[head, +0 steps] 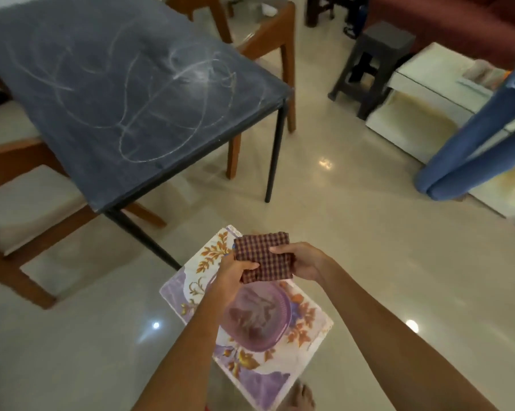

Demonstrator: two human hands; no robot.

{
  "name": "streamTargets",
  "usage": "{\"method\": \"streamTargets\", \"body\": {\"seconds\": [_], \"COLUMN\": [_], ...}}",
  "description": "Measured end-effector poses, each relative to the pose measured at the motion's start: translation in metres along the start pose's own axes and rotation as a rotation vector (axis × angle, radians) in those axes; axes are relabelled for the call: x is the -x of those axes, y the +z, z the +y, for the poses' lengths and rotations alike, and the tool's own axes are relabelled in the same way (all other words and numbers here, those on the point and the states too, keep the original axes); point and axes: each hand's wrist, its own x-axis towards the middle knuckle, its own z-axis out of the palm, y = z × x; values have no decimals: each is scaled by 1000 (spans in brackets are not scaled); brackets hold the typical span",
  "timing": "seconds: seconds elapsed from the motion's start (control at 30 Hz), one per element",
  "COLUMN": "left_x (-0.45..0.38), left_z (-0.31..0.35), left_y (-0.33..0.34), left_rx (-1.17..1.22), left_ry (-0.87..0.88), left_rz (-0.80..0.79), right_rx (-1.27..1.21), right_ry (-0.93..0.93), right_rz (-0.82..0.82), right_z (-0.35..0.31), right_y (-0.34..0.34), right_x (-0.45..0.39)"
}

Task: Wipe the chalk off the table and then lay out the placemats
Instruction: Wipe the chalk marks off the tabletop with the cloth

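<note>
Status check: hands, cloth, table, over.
Both hands, left hand and right hand, grip folded maroon checked cloth. Dark slate table unwiped, white chalk scribbles remain. Path clear.

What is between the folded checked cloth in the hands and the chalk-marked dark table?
In the head view, only bare glossy floor separates the maroon checked folded cloth from the dark chalk-scribbled table.

Dark table (108,93), top covered in white chalk scribbles (173,93). Wooden chairs (28,209) tucked around it. Folded checked cloth (262,256), held between left hand (235,271) and right hand (300,259), fingers curled over its edges. Below the hands: floral placemats (306,327) with a purple bowl (259,318) on top. Grey stool (375,63) at upper right, on a glossy tiled floor (354,262).
</note>
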Motion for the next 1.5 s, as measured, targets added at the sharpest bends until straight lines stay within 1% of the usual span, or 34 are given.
{"method": "streamTargets", "body": {"seconds": [0.17, 0.27, 0.43, 0.57, 0.77, 0.9, 1.0, 1.07, 1.3, 1.5], "left_x": [-2, -7, -20, -33, -48, -69, -90, -101, -130, -166], "left_z": [7, 20, 52, 76, 111, 142, 165, 179, 237, 294], "left_y": [36, 54, 70, 80, 100, 117, 129, 134, 121, 82], "left_rx": [138, 180, 162, 120, 142, 169, 229, 271, 305, 221], "left_ry": [66, 112, 198, 260, 362, 421, 478, 500, 537, 550], "left_rz": [99, 143, 216, 287, 367, 445, 536, 558, 621, 716], "right_rx": [158, 209, 261, 257, 291, 383, 438, 461, 508, 580], "right_ry": [-40, -108, -220, -290, -345, -374, -371, -376, -388, -421], "right_rz": [-99, -112, -127, -118, -157, -199, -246, -272, -376, -462], "right_z": [-40, -66, -102, -126, -171, -218, -255, -278, -341, -393], "right_y": [-15, -20, -21, -21, -15, -9, 2, 7, 46, 101], "right_x": [-1, 2, 0, -5, -10, -28, -43, -53, -78, -115]}}
